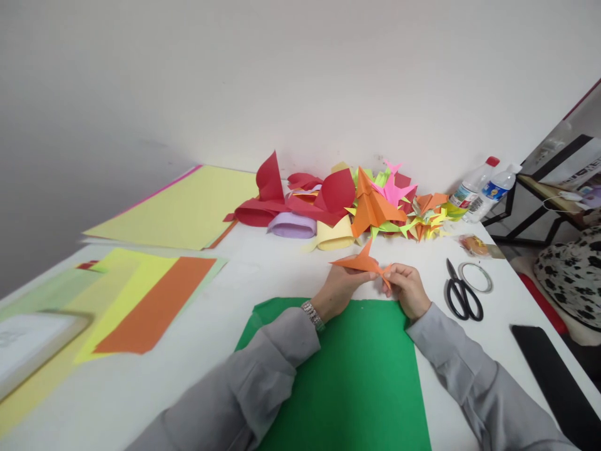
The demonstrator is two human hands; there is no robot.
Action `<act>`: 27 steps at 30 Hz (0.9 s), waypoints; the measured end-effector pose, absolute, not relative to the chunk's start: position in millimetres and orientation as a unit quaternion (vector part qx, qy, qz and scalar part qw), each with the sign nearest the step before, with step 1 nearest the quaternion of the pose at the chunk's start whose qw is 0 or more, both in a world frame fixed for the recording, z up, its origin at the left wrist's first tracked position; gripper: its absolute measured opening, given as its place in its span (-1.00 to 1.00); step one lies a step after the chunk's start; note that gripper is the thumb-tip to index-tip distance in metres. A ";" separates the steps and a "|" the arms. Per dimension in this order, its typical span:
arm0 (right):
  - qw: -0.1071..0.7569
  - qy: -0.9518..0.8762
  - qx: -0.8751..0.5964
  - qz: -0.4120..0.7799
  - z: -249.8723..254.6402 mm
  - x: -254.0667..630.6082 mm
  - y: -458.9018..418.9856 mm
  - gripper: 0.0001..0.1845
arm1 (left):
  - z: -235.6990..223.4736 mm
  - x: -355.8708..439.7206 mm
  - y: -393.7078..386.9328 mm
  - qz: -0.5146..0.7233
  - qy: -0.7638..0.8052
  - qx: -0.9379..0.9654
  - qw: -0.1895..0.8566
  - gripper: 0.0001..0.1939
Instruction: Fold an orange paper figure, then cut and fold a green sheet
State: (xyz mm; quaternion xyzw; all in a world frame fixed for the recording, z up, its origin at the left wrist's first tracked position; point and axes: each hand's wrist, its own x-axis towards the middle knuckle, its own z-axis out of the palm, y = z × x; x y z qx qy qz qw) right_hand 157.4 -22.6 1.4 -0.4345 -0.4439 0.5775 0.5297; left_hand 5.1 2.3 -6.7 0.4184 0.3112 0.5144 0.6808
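Note:
Both hands meet on a folded orange paper figure [360, 260] with pointed wings, held above the far edge of a green sheet [357, 376]. My left hand [339, 289] wraps round its body, with the broad pointed part rising over the fingers. At the figure's narrow right end, my right hand [409, 289] pinches the small tail-like tip between thumb and fingers. Part of the figure is hidden by the fingers. A beaded bracelet [313, 315] circles the left wrist, and grey sleeves cover both arms.
Folded paper pieces, including a large orange one [372, 203], are piled by the wall. Black-handled scissors [462, 297], a tape roll [476, 277] and a black phone-like slab [554, 376] lie right. Coloured sheets [157, 305] lie left. Two bottles [493, 188] stand back right. Another person sits at right.

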 end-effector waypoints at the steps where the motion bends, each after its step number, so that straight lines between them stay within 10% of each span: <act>1: 0.538 -0.436 -0.429 0.580 1.7 158.1 -21.9 -0.78 | -6.9 4.9 2.4 0.516 0.311 0.417 0.681 -0.67; 10: 0.515 -0.428 -0.406 0.622 4.0 161.7 -22.2 -0.83 | -0.4 1.5 -2.1 0.476 0.275 0.404 0.731 -0.34; 27: 0.575 -0.479 -0.406 0.525 -4.6 156.1 -24.8 -0.75 | 7.5 2.8 -0.1 0.497 0.290 0.325 0.751 -0.68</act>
